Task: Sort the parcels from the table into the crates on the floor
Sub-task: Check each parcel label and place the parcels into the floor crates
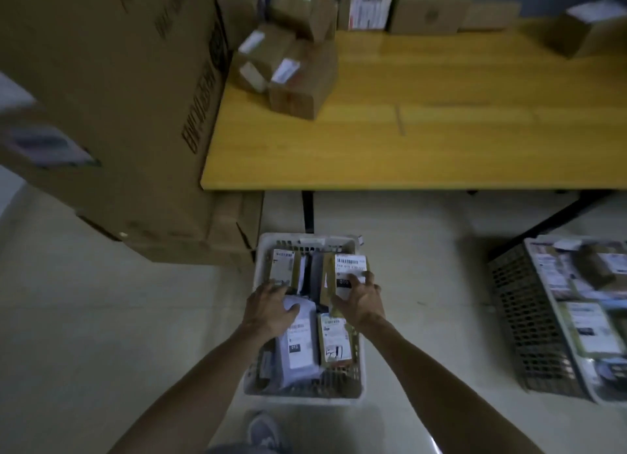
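Both hands are down in the white crate (305,398), which stands on the pale floor. The right hand (360,301) grips a brown box (349,271) at the crate's far right corner. Its fingers curl round the box's right edge and its thumb is on the near left side. The box's white label carries a barcode, a line of digits beginning "010 010", and "010" in white on a black block; the rest is too small to read.

The left hand (271,309) lies palm down with loosely spread fingers, gripping nothing. Its thumb rests on a white mailer (298,346) at the crate's near left, whose label also has a black "010" block. Its fingertips reach a second box (283,267) in the far left corner, whose label print is illegible. A third box (334,341) sits at the near right, with a dark handwritten mark on its label.

Right of the crate, well apart, a second crate (519,321) with a dark mesh wall is packed with labelled packets. Beyond the crate stands a yellow table (424,141) with blurred brown parcels (295,77) along its far and left edges. Left of the crate is a big carton (118,114), its printed lettering unreadable. Just nearer than the crate is a grey shoe (265,431).
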